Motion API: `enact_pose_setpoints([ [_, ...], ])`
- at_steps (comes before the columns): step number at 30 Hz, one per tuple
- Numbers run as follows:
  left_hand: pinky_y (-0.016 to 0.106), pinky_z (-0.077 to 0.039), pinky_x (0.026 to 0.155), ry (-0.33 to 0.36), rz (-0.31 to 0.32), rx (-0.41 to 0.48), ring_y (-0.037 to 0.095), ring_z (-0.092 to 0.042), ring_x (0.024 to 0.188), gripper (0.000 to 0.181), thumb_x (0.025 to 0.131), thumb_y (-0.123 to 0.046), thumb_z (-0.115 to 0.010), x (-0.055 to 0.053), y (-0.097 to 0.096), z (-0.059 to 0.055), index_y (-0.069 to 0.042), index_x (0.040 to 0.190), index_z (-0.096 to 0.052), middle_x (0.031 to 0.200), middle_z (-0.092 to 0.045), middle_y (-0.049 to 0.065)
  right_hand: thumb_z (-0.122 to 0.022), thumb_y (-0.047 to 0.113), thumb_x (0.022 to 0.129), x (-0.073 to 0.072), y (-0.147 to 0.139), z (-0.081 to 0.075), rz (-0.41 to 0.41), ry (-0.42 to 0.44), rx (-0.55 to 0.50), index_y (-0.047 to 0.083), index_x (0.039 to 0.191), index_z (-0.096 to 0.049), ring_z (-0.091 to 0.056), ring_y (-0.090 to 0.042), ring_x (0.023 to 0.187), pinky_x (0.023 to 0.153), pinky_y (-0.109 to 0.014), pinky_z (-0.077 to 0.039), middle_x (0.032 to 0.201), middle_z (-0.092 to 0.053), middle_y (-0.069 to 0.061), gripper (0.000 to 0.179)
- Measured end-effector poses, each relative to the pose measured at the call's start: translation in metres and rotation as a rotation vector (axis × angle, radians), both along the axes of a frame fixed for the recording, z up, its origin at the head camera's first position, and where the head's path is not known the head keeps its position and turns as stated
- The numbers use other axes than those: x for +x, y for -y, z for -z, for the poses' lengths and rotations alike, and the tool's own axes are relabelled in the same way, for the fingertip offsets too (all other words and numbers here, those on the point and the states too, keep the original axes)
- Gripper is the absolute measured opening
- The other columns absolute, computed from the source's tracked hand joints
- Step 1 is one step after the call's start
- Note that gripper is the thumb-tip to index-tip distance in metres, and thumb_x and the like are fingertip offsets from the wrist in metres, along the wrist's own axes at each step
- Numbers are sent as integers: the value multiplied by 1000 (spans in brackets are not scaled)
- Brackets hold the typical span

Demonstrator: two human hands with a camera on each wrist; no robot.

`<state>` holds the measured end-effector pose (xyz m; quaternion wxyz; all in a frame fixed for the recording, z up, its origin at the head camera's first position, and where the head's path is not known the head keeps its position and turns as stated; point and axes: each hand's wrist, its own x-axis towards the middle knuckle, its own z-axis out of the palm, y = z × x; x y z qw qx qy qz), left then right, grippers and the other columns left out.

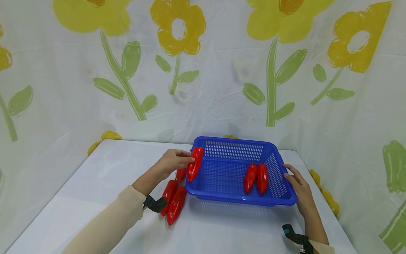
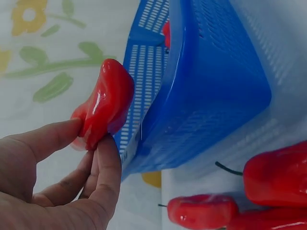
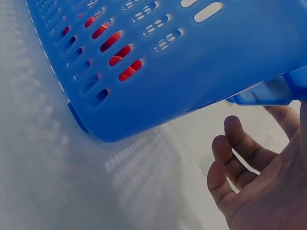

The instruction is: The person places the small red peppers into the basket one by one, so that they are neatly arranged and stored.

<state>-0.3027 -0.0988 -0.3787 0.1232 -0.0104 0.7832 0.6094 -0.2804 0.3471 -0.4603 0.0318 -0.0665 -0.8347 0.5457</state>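
A red pepper was at the left rim of the blue basket, clamped between thumb and fingers of the left hand, seemingly by its side to spare the hand the rim. Two peppers lay inside, right. The right hand pinched the right rim, likely to steady it, other fingers bent. Three more peppers lay left on the tabletop

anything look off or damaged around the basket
Nothing stands out: the blue basket looks undamaged, two red peppers lie side by side inside it, and the peppers on the table show no visible damage.
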Motion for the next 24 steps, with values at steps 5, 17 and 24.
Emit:
enact_pose_setpoints([
  [5,44,-53,96,20,7,4,27,-69,102,40,92,-16,-73,-5,-13,-2,3,125,-63,114,-67,16,-44,56,101,-1,-1,1,-1,-6,0,33,156,-35,-54,-37,116,79,-25,-58,141,-47,-20,60],
  [17,38,-54,95,50,36,72,27,-70,100,37,91,-13,-74,-18,-38,-9,5,123,-64,113,-68,16,-44,55,102,-4,-3,2,-2,18,-9,33,156,-33,-57,-30,111,77,-23,-57,141,-47,-19,60],
  [24,38,-55,93,57,43,94,27,-71,100,38,91,-10,-74,-24,-53,-8,7,122,-63,113,-68,18,-45,56,101,-3,-2,1,5,0,2,33,155,-35,-59,-29,108,78,-26,-58,138,-49,-19,59],
])
